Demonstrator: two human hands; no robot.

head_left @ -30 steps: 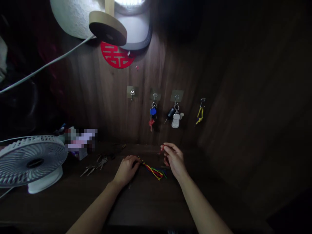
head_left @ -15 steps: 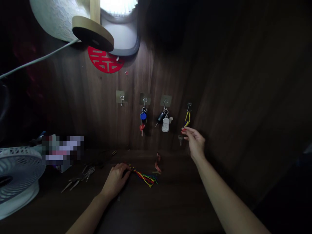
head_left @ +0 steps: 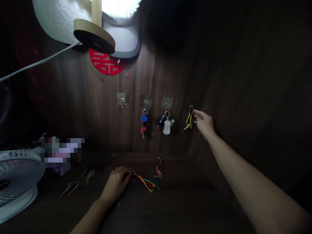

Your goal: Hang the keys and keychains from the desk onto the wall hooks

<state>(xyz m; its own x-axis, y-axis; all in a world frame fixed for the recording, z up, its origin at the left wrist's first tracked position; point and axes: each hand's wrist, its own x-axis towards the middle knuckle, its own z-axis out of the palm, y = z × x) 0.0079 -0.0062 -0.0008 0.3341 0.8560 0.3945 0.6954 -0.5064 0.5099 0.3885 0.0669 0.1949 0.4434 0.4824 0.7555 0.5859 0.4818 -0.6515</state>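
My right hand (head_left: 204,123) is raised at the wall, its fingertips pinching a small red piece of a keychain beside the rightmost metal hook (head_left: 191,106). The keychain's knotted yellow cord (head_left: 188,119) hangs below that hook. My left hand (head_left: 116,182) rests on the desk with its curled fingers around one end of a braided cord (head_left: 143,182). Loose yellow, red, green and blue strands fan out to the right of it. What the left fingertips do underneath is hidden.
Keys with a blue tag (head_left: 144,118) and keys with a white fob (head_left: 167,127) hang on middle hooks. The left hook (head_left: 123,101) is bare. Loose keys (head_left: 80,182), a reddish strip (head_left: 159,169) and a fan (head_left: 19,178) are on the desk. A lamp (head_left: 122,29) shines above.
My right hand has moved up and to the right, raising the red piece from below the yellow cord to beside the hook. The left hand stays on the braided cord.
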